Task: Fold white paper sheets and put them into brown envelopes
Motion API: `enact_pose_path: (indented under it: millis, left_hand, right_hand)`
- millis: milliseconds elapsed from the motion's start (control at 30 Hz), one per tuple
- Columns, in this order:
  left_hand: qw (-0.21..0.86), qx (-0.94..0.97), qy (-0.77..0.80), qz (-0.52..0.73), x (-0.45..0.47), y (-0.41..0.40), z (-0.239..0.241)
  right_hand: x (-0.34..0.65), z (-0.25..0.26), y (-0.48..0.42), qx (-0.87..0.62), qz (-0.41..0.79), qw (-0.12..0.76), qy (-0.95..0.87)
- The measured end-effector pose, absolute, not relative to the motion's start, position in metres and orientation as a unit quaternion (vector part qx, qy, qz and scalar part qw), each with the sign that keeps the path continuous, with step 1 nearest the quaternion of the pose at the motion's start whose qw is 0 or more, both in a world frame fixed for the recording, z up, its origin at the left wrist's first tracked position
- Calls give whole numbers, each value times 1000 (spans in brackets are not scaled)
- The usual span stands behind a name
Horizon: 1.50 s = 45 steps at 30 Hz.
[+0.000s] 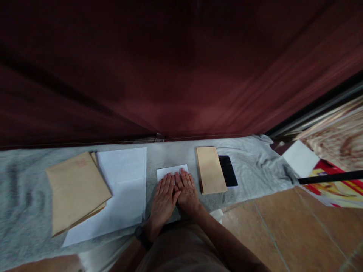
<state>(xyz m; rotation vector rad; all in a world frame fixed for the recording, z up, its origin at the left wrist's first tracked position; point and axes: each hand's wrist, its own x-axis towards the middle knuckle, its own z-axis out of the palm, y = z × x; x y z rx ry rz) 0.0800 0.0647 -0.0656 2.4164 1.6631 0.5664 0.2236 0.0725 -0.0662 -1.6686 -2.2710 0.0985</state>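
Both hands rest side by side on a small piece of white paper (171, 170) near the middle of the cloth. My left hand (164, 198) lies flat with its fingers stretched out, a dark watch on its wrist. Just beside it, my right hand (186, 190) is flat too, its fingers pointing away from me. Most of the paper is hidden under the hands, and only its far edge shows. To the right of the hands are brown envelopes (211, 170) in a small stack. Left of them lie large white sheets (127, 185), partly covered by bigger brown envelopes (76, 189).
A dark-screened phone (229, 172) sits partly under the right envelopes. Grey cloth (252, 162) covers the narrow surface, wrinkled at its right end. A dark red curtain-like sheet (181, 94) rises behind it. At far right are a white box-like object (300, 158) and a dark bar (331, 177).
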Motion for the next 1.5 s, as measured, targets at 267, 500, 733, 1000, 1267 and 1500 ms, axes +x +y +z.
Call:
enact_pose_path:
  millis: [267,500,733,1000,1267,1500]
  left_hand:
    - [71,775,604,174,64,57,-72]
    - [72,758,631,147,72,66,-59]
    - [59,778,611,133,74,80,-57]
    - [60,769,618,152,73,79,-60]
    - [57,760,629,149,72,85,-58]
    - [46,775,615,139,71,85,-59]
  right_hand:
    - [234,-64,69,-592,41,201,-780]
    - [227,-56,87,-570,91,201,-791]
    - [218,-64,90,-549,77,176,-814]
    - [231,-72,89,-587,36,193,-786]
    - [231,-74,88,-611,49,195,-766]
    - [219,-65,96,-576,85,198,-789]
